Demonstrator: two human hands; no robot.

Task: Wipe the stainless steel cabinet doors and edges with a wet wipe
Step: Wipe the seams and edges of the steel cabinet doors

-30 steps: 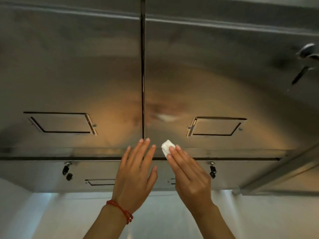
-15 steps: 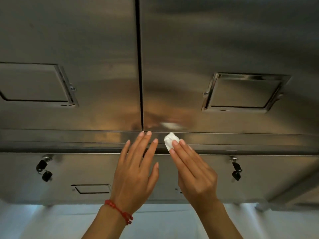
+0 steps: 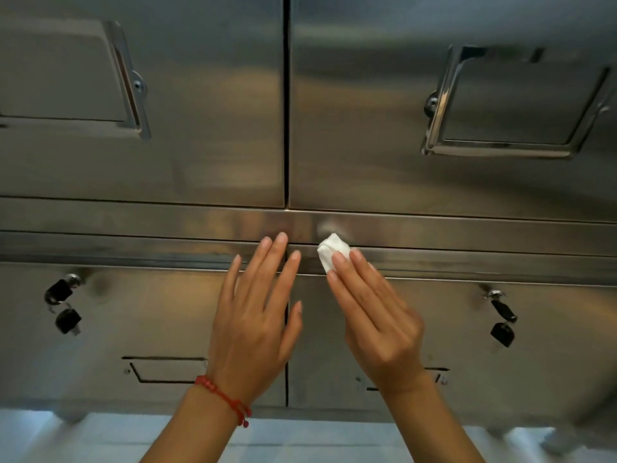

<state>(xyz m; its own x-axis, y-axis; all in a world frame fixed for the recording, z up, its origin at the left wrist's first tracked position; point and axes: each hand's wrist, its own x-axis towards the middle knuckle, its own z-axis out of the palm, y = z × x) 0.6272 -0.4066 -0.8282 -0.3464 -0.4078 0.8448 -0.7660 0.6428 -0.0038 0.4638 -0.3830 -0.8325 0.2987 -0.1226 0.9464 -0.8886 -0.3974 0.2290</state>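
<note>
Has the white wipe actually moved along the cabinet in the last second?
Barely. The wet wipe remains just right of the vertical door gap, on the horizontal steel edge; mostly the camera came closer.

Left handle [image 3: 66, 78] cut off at the frame edge; wet wipe [image 3: 330, 250] partly hidden under right hand [image 3: 377, 322] fingertips.

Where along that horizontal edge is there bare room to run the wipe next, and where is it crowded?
Bare steel runs along the horizontal edge right of the wet wipe, above the right keys. Left of the left hand the strip is bare too, above the left keys. It is crowded at the centre seam, where both hands, the right hand included, meet.
</note>
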